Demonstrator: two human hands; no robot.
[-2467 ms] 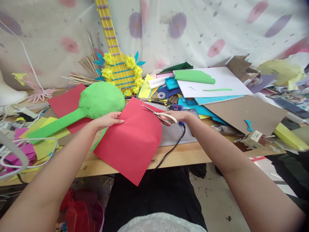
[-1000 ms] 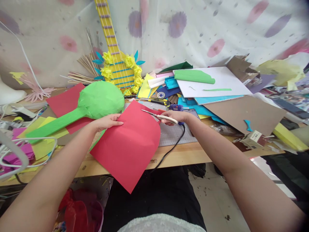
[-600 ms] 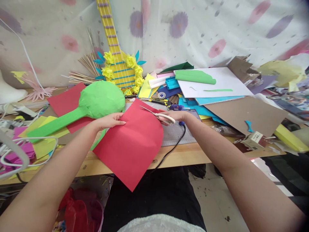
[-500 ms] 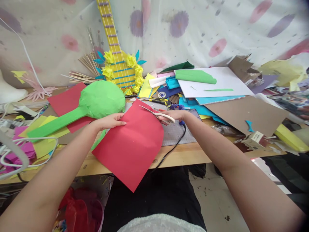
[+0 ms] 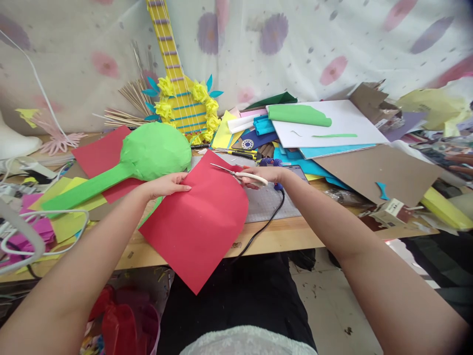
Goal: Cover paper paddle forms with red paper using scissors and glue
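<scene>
Cutting onward: right hand (image 5: pixel 264 175), gripping scissors (image 5: pixel 240 174), is snipping the red sheet (image 5: pixel 197 222); left hand (image 5: pixel 168 183) is pinching its edge, rotating it slightly since before.

A single view is provided, taken from a camera worn on the head. It is directed forward and downward over the counter (image 5: pixel 281 236), at close range, with both forearms entering from the lower corners. The lap and floor are included at the bottom edge, and a flower-printed cloth backdrop (image 5: pixel 295 49) closes the top. No second view is supplied, so no overlap exists.
</scene>
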